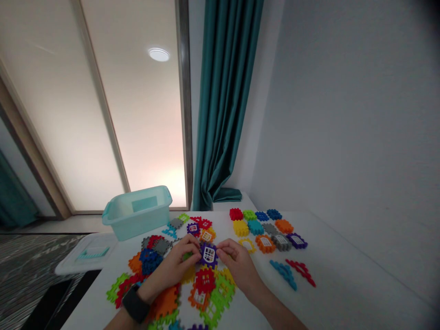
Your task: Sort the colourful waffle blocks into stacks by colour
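Observation:
Between my two hands is a purple interlocking building tile point(209, 255) with a white window grid in its middle. My left hand point(185, 257), above a dark wristwatch point(136, 304), pinches its left edge. The fingertips of my right hand point(234, 259) close on its right edge. Below the tile lie a red tile point(205, 280), an orange window tile point(199, 298) and green tiles point(220, 293). Beside my left wrist sits a dark blue pile of tiles point(150, 261). Part of the loose heap is hidden under my left forearm.
At the right stand sorted stacks by colour, among them yellow tiles point(240, 228), orange window tiles point(265, 244) and purple window tiles point(297, 241). Blue triangular pieces point(283, 274) and red ones point(301, 272) lie nearer. A turquoise bin point(140, 220) and its lid point(87, 252) occupy the left.

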Motion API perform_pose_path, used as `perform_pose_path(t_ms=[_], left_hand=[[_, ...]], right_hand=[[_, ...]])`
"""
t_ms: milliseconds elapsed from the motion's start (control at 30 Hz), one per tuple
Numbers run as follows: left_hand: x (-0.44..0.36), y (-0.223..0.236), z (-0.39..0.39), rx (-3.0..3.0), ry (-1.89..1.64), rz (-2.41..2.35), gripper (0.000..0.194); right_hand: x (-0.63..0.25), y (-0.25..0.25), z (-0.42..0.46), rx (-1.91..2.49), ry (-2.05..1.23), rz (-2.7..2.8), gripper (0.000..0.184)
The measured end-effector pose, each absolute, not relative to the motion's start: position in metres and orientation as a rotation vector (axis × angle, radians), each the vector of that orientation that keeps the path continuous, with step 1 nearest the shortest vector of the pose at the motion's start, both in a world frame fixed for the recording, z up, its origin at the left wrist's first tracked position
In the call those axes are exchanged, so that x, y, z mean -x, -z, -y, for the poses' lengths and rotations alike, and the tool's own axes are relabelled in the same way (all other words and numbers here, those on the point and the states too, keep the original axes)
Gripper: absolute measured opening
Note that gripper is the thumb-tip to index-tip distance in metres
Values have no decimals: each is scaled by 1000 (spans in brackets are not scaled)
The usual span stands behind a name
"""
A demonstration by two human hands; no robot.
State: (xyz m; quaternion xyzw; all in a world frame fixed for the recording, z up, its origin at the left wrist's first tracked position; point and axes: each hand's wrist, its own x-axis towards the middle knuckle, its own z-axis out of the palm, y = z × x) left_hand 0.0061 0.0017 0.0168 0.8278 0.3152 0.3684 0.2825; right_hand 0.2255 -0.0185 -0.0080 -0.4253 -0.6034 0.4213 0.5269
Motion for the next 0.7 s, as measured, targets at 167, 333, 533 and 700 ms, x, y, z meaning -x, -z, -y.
perform_pose_path(t_ms=[167, 333, 533, 700], left_hand=[[-8, -19, 0, -2188, -983, -860, 28], [-8, -20, 3, -2185, -957, -833, 30], [-6, -19, 7, -2156, -924, -790, 27], [-3, -16, 6, -2279, -1004, -940, 31]], right_hand=[[-224, 11, 16, 1037, -1067, 1386, 37], [-230, 6, 26, 989, -417, 1746, 14], [-234, 2, 31, 803, -108, 2025, 21], [-233, 6, 29, 905, -150, 2033, 18]])
